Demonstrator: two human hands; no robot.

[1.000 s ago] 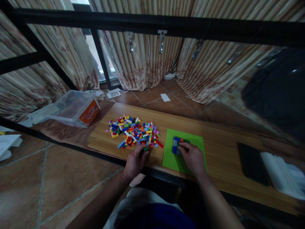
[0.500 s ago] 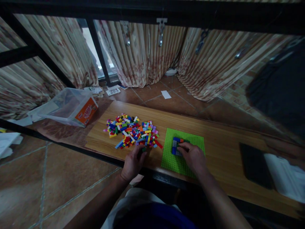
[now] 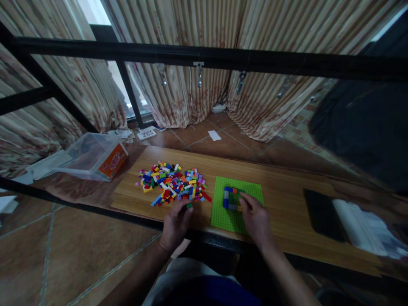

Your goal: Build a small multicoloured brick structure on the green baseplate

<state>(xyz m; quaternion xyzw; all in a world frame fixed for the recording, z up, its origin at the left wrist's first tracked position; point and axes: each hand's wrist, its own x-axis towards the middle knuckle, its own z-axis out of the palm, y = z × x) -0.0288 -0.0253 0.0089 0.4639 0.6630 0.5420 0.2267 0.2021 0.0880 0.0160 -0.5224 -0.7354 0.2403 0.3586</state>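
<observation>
The person's forearms reach up from the bottom edge, both bare. The left hand (image 3: 175, 225) hangs at the near table edge, thumb and index finger pinched narrow on a green brick (image 3: 189, 205). The right hand (image 3: 257, 222) is over the green baseplate (image 3: 219, 219), its fingers bent and close together at the right side of a square brick outline (image 3: 226, 199); whether they grip a brick, one cannot tell. Half a second earlier those fingers covered the outline's middle; now they have moved rightward, so its open centre and a yellow brick on its near side show. The outline sits on the baseplate, to the right of the loose brick pile (image 3: 175, 183). Beyond the table's left end lies a clear plastic box (image 3: 89, 158); striped curtains (image 3: 194, 97) hang farthest.
</observation>
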